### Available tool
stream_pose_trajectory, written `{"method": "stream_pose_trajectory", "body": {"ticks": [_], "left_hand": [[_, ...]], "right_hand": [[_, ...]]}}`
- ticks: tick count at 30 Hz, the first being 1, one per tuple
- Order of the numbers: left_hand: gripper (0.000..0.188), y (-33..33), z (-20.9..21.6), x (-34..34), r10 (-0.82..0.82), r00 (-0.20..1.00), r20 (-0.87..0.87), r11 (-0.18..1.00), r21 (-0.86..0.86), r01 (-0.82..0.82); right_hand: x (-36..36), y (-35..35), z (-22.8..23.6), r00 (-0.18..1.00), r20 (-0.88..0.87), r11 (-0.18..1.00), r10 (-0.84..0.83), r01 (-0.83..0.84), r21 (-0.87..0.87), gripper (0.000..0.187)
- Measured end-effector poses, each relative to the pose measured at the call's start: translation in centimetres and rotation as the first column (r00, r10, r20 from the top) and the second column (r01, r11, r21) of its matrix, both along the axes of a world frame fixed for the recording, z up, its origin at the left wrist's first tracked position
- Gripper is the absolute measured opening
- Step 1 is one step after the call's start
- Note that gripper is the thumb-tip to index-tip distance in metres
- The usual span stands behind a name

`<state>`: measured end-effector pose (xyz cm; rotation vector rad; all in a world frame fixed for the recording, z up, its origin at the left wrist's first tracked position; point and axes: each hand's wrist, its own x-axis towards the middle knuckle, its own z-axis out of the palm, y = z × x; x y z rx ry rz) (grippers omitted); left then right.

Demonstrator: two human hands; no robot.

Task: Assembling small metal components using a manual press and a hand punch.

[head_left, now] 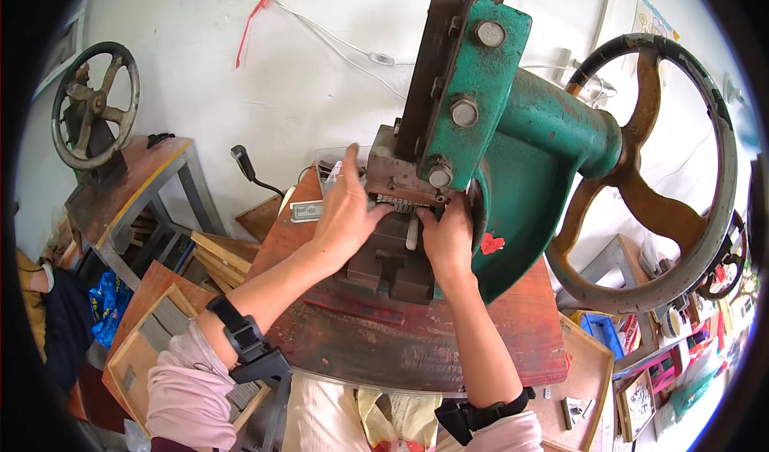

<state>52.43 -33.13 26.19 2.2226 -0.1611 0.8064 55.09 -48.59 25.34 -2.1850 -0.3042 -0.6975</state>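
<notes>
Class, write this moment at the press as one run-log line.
left hand: thumb by metal row | right hand: thumb beside pale bar , grip unclear | press: on table | wheel: on press's right

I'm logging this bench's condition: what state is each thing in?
Left bare hand, thumb and index finger spread apart
Right bare hand, bent beside the dark metal die block; grip unclear
Green painted metal press, upright, paint chipped
Large brown-spoked metal wheel, rim worn
Reddish-brown wooden table, stained and scuffed
Thin red ribbon, hanging loosely
Blue plastic bag, crumpled
Shallow pale wooden tray at left, holding grey pieces
</notes>
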Motion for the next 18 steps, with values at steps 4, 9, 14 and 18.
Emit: {"method": "stream_pose_trajectory", "body": {"ticks": [4, 9, 14, 18], "left_hand": [[0.053, 3.3, -2.7, -1.4, 0.096, 0.974, 0.207, 0.99, 0.083, -0.115], [0.047, 4.4, -5.2, -7.8, -0.249, 0.844, -0.475, 0.914, 0.174, 0.367], [0.036, 4.4, -8.8, -10.8, -0.403, 0.897, -0.179, 0.797, 0.412, 0.441], [0.029, 3.7, -5.0, -12.1, -0.404, 0.911, -0.089, 0.812, 0.424, 0.401]], "right_hand": [[-0.3, -0.3, 0.4, 0.999, -0.019, 0.997, 0.028, -0.026, 0.071, 0.056], [-0.3, -0.2, -0.8, 0.995, 0.099, 1.0, -0.024, 0.023, 0.019, 0.054], [-0.4, -0.2, -0.8, 0.981, 0.188, 0.999, -0.038, 0.042, -0.017, 0.054], [-0.6, -1.1, -1.3, 0.972, 0.231, 0.999, 0.033, -0.037, 0.014, 0.053]]}}
